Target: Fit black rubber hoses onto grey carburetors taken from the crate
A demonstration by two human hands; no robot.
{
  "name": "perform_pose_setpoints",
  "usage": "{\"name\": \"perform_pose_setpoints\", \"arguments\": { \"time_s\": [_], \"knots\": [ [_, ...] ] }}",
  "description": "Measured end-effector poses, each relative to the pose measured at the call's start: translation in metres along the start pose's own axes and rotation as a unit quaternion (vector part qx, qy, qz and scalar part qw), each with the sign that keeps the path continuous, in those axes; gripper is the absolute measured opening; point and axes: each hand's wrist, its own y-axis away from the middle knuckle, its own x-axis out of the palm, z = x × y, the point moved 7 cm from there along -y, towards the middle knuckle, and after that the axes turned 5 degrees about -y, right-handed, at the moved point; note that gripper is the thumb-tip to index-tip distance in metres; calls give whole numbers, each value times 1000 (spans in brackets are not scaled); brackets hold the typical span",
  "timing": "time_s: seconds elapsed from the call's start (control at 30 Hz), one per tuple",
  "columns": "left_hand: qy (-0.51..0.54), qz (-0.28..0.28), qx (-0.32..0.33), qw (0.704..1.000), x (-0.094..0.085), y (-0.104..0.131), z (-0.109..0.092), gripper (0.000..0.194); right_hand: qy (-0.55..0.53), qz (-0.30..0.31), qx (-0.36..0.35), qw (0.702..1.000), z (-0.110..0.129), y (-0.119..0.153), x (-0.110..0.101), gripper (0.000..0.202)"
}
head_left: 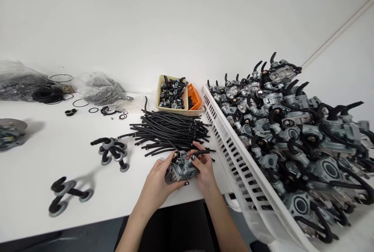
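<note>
A grey metal carburetor [181, 167] is held just over the front part of the white table. My left hand [159, 178] wraps round its left side, the thumb along the lower edge. At its right side my right hand [204, 170] pinches a short black rubber hose [201, 152], whose near end meets the carburetor; whether it is pushed onto a fitting I cannot tell. Right behind both hands lies a pile of black rubber hoses [172, 127]. To the left stand black-and-grey capped parts with bent rubber tubes [112, 150], and a smaller group [70, 189] nearer the front.
A white slatted crate [233, 154] on the right is heaped with carburetors [292, 131]. At the back are a yellow tray [159, 92] of small parts and an orange basket [197, 95]. Plastic bags [99, 88] and black rings [93, 110] lie at the back left.
</note>
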Motion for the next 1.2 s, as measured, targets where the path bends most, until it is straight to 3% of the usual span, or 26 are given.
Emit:
{"name": "perform_pose_setpoints", "arguments": {
  "time_s": [0.37,0.67,1.2],
  "knots": [
    [-2,1,-4,1000,0,-1,-1,80,-31,2,19,999,3,3,3,43],
    [1,-5,-9,1000,-1,0,1,80,-89,8,79,993,1,5,3,42],
    [0,3,-23,1000,0,-1,3,82,-40,-15,53,998,-5,0,-4,49]
  ]
}}
